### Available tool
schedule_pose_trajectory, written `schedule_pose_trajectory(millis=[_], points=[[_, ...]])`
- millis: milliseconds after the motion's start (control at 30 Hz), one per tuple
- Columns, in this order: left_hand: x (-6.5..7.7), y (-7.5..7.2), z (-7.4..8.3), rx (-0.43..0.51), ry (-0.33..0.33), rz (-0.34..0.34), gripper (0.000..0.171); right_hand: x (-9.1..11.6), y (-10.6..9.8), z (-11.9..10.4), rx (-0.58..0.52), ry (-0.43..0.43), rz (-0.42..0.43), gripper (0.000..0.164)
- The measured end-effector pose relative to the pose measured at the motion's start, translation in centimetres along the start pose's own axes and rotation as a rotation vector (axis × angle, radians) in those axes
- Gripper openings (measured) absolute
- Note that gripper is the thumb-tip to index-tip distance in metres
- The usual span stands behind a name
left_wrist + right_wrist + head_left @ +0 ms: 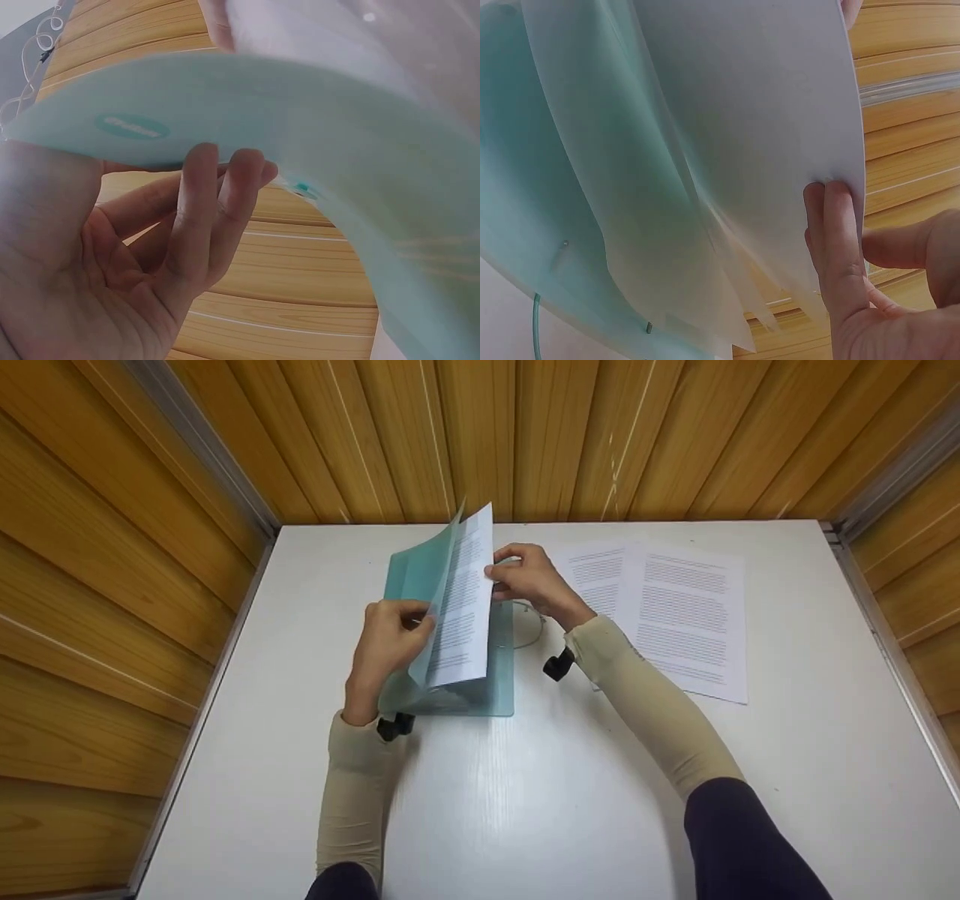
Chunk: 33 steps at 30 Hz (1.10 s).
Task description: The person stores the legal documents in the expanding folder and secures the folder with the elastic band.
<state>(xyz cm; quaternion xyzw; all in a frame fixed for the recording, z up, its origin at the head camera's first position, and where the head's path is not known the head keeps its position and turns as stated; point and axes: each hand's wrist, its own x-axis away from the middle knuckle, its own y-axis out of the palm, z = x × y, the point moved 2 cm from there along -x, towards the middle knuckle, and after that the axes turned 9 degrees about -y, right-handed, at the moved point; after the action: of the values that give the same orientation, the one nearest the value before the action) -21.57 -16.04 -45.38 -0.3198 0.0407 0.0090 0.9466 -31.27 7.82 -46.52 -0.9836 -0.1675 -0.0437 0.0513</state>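
A translucent teal plastic folder [416, 574] stands partly open on the table, its cover lifted. My left hand [386, 637] pinches the edge of that cover; in the left wrist view the cover [247, 97] bows above the fingers and bears an oval label [133, 126]. Against the raised cover stands printed paper [472, 600], tilted upright. My right hand [531, 579] pinches its right edge between thumb and fingers. The right wrist view shows the paper's plain back [757, 97], with translucent inner leaves [660, 247] beside it.
More printed sheets [686, 619] lie on the white table [480, 810], right of the folder and partly behind the right forearm. A thin cord loop [541, 622] extends from the folder's right side. Wood-panelled walls [555, 442] enclose the table at the back and sides.
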Motion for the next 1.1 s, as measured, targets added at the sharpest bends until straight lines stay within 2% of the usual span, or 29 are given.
schedule_pose_trajectory(millis=[767,1100], points=[[-0.1,0.0,-0.2,-0.017,0.002,-0.009,0.029,-0.4,1.5,-1.0,0.106,0.001,0.045,0.027],[-0.2,0.0,0.0,-0.006,0.007,-0.040,0.028,-0.9,1.9,-1.1,0.148,0.009,0.056,0.029]])
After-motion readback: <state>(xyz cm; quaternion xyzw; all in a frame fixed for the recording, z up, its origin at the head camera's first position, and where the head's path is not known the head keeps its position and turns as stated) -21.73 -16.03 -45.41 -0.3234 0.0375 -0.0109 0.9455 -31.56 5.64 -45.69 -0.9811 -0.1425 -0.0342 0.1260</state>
